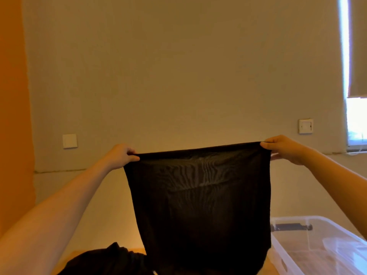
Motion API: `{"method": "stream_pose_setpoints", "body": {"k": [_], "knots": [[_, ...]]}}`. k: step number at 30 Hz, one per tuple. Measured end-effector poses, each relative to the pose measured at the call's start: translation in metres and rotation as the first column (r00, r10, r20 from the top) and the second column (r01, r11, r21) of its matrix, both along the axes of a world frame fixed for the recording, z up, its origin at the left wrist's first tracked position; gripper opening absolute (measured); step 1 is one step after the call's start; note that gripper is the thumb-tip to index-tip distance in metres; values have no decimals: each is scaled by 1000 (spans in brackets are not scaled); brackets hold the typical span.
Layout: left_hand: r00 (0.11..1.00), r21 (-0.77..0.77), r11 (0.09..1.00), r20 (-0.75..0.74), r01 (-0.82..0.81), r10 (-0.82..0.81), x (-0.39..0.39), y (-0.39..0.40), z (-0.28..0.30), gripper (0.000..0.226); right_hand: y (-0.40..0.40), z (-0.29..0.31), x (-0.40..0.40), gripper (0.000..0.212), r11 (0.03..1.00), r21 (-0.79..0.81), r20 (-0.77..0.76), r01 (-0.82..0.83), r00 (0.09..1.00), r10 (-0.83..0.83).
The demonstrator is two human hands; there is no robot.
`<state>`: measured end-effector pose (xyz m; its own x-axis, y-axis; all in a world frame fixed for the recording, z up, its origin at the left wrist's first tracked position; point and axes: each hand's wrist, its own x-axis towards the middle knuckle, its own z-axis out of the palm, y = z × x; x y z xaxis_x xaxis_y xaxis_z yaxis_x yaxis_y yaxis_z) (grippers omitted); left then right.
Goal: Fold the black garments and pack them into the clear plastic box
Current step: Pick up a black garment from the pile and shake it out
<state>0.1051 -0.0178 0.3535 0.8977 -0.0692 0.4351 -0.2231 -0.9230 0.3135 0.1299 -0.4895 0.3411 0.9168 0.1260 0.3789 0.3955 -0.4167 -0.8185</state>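
Note:
A thin black garment (198,195) hangs in the air in front of me, stretched flat by its top edge. My left hand (121,155) pinches the top left corner. At the top right corner my right hand (286,148) pinches the cloth. The garment's lower end drops out of view at the bottom. Another black garment (105,262) lies crumpled on the wooden surface at the lower left. The clear plastic box (297,261) stands at the lower right, partly hidden behind the hanging cloth.
A plain wall fills the background, with a white switch plate (70,141) on the left and a socket (305,126) on the right. A bright window (356,120) with a blind is at the far right. An orange wall (14,116) borders the left.

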Motion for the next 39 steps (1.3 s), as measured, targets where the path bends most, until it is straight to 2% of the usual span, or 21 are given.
{"method": "stream_pose_setpoints", "body": {"k": [3,6,10,13,17,23,26,30,34,39], "knots": [[984,-104,995,175,2,17,-9,-9,14,34,0,15,-11,18,991,128,92,48,994,-60],[982,-119,993,188,2,21,-16,-14,18,41,-1,26,-20,13,969,222,160,113,976,-151],[975,-207,978,224,42,6,-33,-15,25,20,-4,38,-41,13,941,294,214,165,949,-233],[966,-307,944,256,125,-45,-46,-16,29,16,-4,43,-54,13,926,345,239,153,940,-244],[957,-403,899,284,170,-54,-52,-15,24,16,-3,36,-62,16,952,276,220,129,956,-193],[981,-458,882,192,108,-20,-47,-8,8,16,2,26,-59,10,969,225,175,98,975,-139],[982,-480,875,188,60,35,-37,-8,7,18,4,27,-51,12,965,223,188,137,966,-180],[963,-437,898,261,49,75,-26,-14,19,16,1,30,-33,16,959,218,209,182,951,-228],[943,-364,930,323,45,81,-9,-13,36,9,-5,37,-16,11,979,93,189,183,962,-198],[983,-198,980,179,-3,40,41,-10,29,12,-14,32,31,11,972,-86,126,220,970,-208]]}}
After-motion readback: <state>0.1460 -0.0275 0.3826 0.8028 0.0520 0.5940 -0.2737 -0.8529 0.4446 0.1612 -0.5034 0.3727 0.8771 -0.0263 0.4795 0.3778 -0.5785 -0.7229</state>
